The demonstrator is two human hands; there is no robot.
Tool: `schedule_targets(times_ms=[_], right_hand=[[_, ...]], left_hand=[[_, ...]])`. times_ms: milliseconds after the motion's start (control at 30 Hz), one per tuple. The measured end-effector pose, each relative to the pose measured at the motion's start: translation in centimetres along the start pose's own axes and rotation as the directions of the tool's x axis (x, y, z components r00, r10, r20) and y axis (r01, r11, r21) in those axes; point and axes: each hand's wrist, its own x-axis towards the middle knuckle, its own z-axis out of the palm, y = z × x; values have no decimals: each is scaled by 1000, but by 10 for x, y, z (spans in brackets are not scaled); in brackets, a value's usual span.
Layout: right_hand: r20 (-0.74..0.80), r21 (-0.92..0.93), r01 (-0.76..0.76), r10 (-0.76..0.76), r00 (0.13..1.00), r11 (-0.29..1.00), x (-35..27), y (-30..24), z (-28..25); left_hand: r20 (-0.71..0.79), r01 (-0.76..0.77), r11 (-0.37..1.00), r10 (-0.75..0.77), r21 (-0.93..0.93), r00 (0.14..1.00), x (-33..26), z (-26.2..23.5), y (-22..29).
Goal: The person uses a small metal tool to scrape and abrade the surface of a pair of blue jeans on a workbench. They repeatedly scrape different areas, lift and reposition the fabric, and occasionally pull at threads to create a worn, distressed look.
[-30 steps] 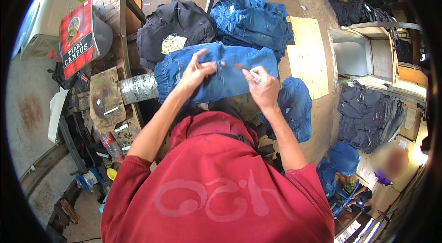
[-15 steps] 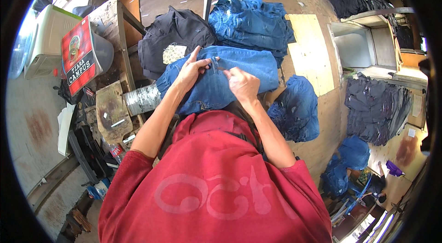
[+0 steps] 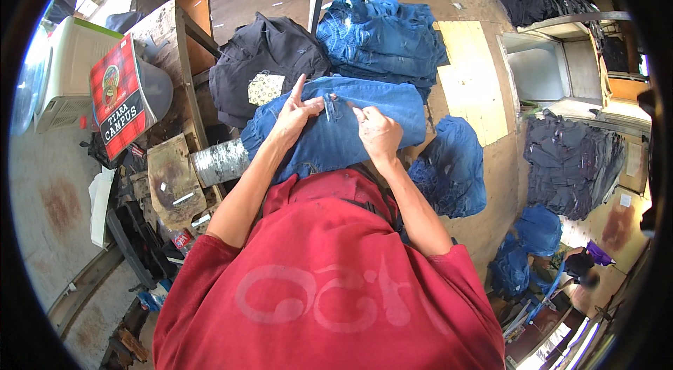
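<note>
A pair of blue jeans [image 3: 382,100] is stretched over a horizontal tube [image 3: 221,163] with a pale, scuffed surface. On the denim between my hands is a small frayed patch [image 3: 329,109] with whitish threads. My left hand [image 3: 294,118] rests on the jeans at the left of this patch, index finger and thumb spread apart. To the right of the patch, my right hand [image 3: 380,135] is closed just over the denim, its fingers curled together. Whatever it may hold is hidden or too small to make out.
Beyond the tube lie dark folded garments [image 3: 263,55] and a blue jeans pile [image 3: 378,37]. Another bundle of jeans [image 3: 452,167] sits at the right. A red-covered bin [image 3: 151,83] stands at the left. Dark garments [image 3: 571,163] and a person [image 3: 580,266] are farther right.
My right hand has moved right and slightly nearer me, away from the frayed patch. My left hand has shifted only a little and stays on the jeans.
</note>
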Motion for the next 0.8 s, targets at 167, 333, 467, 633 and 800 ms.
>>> schedule_targets(times_ms=[167,333,467,633,800], right_hand=[[94,82,152,-159,983,985,-6,-3,0],[10,140,135,-138,990,981,-11,-4,1],[9,81,77,-78,997,994,-12,-3,3],[-15,89,78,-77,997,993,-11,-5,7],[64,133,114,-124,990,984,-12,-5,6]], left_hand=[[-9,6,1000,-6,-20,1000,-4,6,7],[-68,24,997,-19,71,998,0,9,9],[-51,-9,999,10,34,999,4,7,5],[-15,-40,997,39,-60,999,6,3,0],[29,-42,999,42,2,999,7,-5,-2]])
